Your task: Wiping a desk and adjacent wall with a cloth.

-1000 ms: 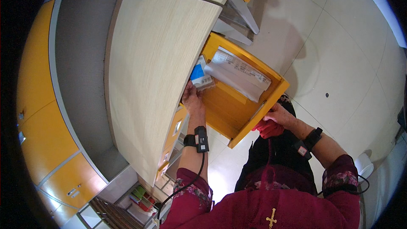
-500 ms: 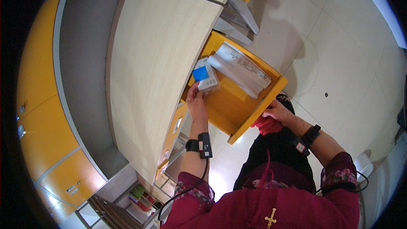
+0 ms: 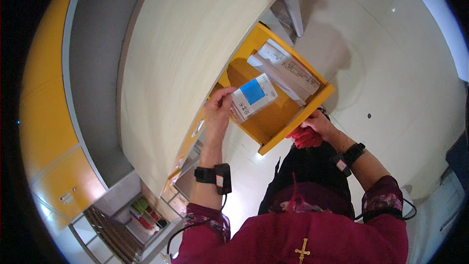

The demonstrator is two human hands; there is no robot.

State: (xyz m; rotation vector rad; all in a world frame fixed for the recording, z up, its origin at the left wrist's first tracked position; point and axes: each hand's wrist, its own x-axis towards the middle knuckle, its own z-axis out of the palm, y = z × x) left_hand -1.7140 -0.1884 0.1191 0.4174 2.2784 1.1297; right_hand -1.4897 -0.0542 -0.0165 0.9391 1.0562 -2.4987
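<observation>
My left hand (image 3: 218, 110) pinches one edge of a white card (image 3: 243, 107) with a blue square, in what looks like a clear plastic sleeve. The card is held tilted over the open yellow drawer (image 3: 268, 148). Rolled white printed papers (image 3: 288, 73) lie along the drawer's far right side. Just outside the drawer's front panel, my right hand (image 3: 318, 122) is closed around a bunched red cloth (image 3: 308, 138). Its fingertips are partly hidden, so I cannot tell whether they also touch the panel.
The drawer sticks out from under a pale wood desktop (image 3: 185, 44). Left of it stand yellow cabinets (image 3: 44, 98) with a grey recess. A grey metal leg (image 3: 293, 12) is beyond the drawer. Tiled floor (image 3: 376, 68) spreads to the right, with a small dark spot.
My left hand has lifted the card from the drawer's left inner side and brought it toward me over the drawer. My right hand stays at the front panel with the red cloth.
</observation>
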